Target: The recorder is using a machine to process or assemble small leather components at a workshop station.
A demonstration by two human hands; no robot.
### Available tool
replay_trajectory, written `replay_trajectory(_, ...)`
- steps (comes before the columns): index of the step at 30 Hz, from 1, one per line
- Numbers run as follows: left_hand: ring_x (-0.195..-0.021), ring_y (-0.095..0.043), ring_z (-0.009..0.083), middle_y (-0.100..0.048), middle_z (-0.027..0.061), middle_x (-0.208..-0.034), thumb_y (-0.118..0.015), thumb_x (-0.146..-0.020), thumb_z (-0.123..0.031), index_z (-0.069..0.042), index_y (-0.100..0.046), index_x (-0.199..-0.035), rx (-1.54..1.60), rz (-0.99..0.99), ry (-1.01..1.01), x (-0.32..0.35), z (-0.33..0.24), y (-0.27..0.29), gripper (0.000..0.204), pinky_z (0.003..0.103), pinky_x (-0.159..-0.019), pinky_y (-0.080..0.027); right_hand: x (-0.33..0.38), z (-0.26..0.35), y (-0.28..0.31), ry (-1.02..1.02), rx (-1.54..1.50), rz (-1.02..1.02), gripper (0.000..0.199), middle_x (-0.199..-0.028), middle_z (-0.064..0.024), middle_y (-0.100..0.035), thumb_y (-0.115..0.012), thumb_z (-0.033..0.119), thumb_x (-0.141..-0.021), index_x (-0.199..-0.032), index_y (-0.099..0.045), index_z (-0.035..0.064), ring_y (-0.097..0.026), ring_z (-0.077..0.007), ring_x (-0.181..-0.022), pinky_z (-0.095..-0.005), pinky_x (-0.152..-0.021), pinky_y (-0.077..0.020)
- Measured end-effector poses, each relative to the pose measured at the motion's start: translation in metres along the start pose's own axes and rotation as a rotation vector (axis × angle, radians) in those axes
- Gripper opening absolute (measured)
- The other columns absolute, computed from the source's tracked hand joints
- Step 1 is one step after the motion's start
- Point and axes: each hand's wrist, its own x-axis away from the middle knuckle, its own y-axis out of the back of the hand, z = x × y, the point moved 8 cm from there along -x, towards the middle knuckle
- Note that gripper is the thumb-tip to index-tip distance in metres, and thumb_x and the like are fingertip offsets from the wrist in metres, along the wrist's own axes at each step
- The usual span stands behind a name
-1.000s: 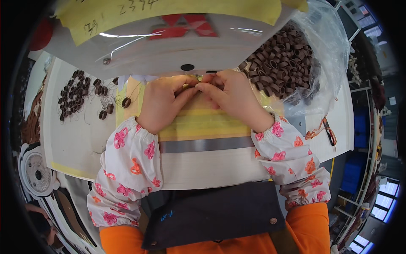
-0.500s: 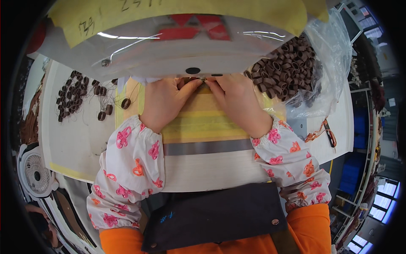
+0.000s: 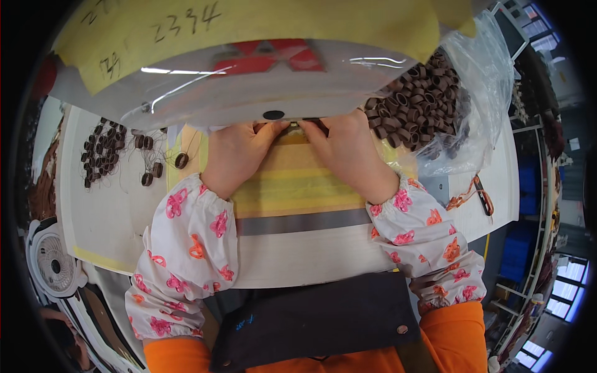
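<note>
Beside the right hand, brown rings lie heaped partly within a clear bag; well left of the left hand, thread-trailing rings dot the white table. Both hands' fingers bend, tips close together beneath a white machine; whether either grips anything cannot be told.

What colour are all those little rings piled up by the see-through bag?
The rings are dark brown, best seen in the head view.

White fan, blue bins
</note>
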Motion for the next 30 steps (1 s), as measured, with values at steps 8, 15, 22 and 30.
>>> replay_trajectory(8,-0.054,-0.054,0.0126,-0.062,0.0071,-0.062,-0.062,-0.082,-0.033,-0.003,-0.068,-0.085,-0.022,0.002,-0.078,-0.001,0.001,-0.002,0.031,0.026,-0.052,-0.043,-0.003,0.003,0.002,-0.008,0.004,0.031,0.006,-0.07,-0.0192,-0.056,-0.058,0.0,-0.074,-0.074,-0.052,-0.0017,-0.056,-0.0377,-0.067,-0.0418,-0.058,-0.0449)
replay_trajectory(15,-0.057,-0.057,0.0118,-0.065,0.0075,-0.068,-0.063,-0.082,-0.03,-0.003,-0.067,-0.089,-0.03,0.039,-0.122,-0.003,-0.003,-0.003,0.029,0.026,-0.054,-0.044,-0.007,-0.005,-0.001,-0.065,0.028,0.085,0.008,-0.066,-0.0201,-0.056,-0.06,0.001,-0.073,-0.072,-0.052,-0.0024,-0.056,-0.0378,-0.066,-0.0419,-0.058,-0.0448)
replay_trajectory(22,-0.051,-0.055,0.0206,-0.061,0.0088,-0.061,-0.061,-0.08,-0.024,-0.005,-0.068,-0.081,-0.012,0.001,-0.115,-0.001,-0.006,0.005,0.02,0.03,-0.05,-0.042,-0.012,-0.003,-0.004,-0.022,0.022,0.088,0.009,-0.067,-0.0208,-0.057,-0.061,0.002,-0.071,-0.07,-0.053,-0.0033,-0.057,-0.0368,-0.065,-0.0411,-0.058,-0.0449)
replay_trajectory(30,-0.047,-0.045,0.0076,-0.052,0.0034,-0.049,-0.063,-0.08,-0.04,-0.002,-0.067,-0.08,0.0,0.018,-0.043,-0.002,0.002,0.003,0.039,0.025,-0.047,-0.037,-0.01,-0.014,-0.006,-0.096,-0.083,0.102,0.011,-0.065,-0.0193,-0.057,-0.062,0.003,-0.07,-0.07,-0.053,-0.0031,-0.057,-0.035,-0.061,-0.0395,-0.055,-0.0446)
